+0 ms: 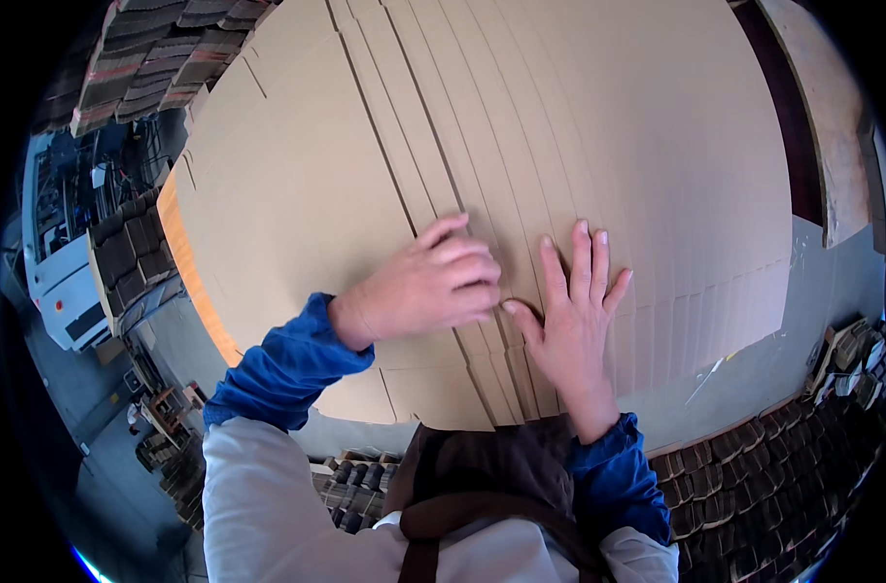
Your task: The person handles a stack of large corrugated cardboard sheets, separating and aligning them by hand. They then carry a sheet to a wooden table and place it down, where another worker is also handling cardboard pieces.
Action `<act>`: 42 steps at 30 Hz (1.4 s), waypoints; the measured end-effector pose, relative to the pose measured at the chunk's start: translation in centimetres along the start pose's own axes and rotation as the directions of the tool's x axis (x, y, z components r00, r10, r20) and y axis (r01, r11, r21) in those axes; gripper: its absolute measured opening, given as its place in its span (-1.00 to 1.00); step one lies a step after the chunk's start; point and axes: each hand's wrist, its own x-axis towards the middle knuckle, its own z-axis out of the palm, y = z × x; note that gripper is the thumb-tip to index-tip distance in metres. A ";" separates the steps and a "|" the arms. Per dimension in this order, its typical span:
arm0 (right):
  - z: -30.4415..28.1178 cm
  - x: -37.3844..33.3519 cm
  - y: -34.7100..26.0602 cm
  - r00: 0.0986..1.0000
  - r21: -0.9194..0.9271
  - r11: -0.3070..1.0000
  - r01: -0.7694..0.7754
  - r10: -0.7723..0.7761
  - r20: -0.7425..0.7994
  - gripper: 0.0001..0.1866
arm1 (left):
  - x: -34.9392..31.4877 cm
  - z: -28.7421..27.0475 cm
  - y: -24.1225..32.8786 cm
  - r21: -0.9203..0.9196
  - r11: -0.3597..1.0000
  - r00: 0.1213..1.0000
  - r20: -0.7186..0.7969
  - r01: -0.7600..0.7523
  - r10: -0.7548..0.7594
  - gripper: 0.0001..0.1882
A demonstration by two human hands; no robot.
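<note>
A big fanned stack of flat brown cardboard sheets (521, 126) fills the middle of the view. My left hand (433, 287) lies on the sheets with its fingers curled over a stepped sheet edge. My right hand (571, 316) rests flat next to it, fingers spread, palm pressed on the overlapping sheet edges. The two hands nearly touch at the thumbs. Both forearms wear blue sleeve covers over white sleeves, and a brown apron hangs below.
Bundled stacks of folded cardboard (764, 496) lie at the lower right, more stacks (141, 58) at the upper left. A grey floor (822, 282) shows at the right. A white machine (59, 262) stands at the left edge.
</note>
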 end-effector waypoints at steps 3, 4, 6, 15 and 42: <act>0.2 0.1 0.1 1.000 0.008 1.000 0.010 -0.010 -0.022 -0.22 | -0.6 0.9 0.5 -0.037 0.999 0.999 0.042 -0.032 0.034 -0.75; 0.3 0.0 0.1 1.000 0.009 1.000 0.015 -0.014 -0.025 -0.22 | -0.6 1.0 0.5 -0.036 0.999 0.998 0.052 -0.035 0.037 -0.75; 0.3 0.0 0.2 1.000 0.010 1.000 0.010 -0.010 -0.017 -0.21 | -0.6 1.2 0.3 -0.034 0.999 0.997 0.072 -0.039 0.042 -0.76; 0.2 0.2 -0.1 1.000 -0.026 1.000 0.002 -0.002 0.002 -0.22 | -0.8 1.3 0.1 0.046 0.994 0.995 0.040 -0.094 0.093 -0.78; 0.1 0.0 -0.1 1.000 -0.020 1.000 0.006 -0.006 -0.009 -0.20 | -1.0 0.9 0.2 0.002 0.996 0.996 -0.009 -0.086 0.086 -0.77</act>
